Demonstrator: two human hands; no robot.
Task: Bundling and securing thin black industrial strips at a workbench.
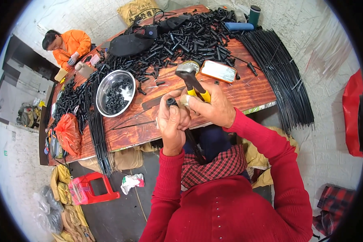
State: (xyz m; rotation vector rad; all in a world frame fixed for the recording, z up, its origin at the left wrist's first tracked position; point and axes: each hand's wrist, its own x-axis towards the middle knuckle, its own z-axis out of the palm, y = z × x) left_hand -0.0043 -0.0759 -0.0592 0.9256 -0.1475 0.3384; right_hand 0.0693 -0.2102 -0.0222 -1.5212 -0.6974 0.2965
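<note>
Can't see most fingers of R hand (215, 103), wrapped behind yellow-handled pliers (190, 82). Can't trace blk tubular pc (171, 101) past fist of L hand (172, 125), nor confirm link to blk rod (195, 149) below. Can't find rod's lower end, lost nr checked cloth (213, 165) on lap. Can't count sm. blk rings (117, 99) in bowl (102, 101), too tiny. Can't ID contents of red bag (68, 135), nor item at co-worker's hands (72, 59). Lose parts of red item (352, 113) & plaid cloth (336, 201) at dark R rim, plus red sweater (238, 209) at btm edge.
</note>
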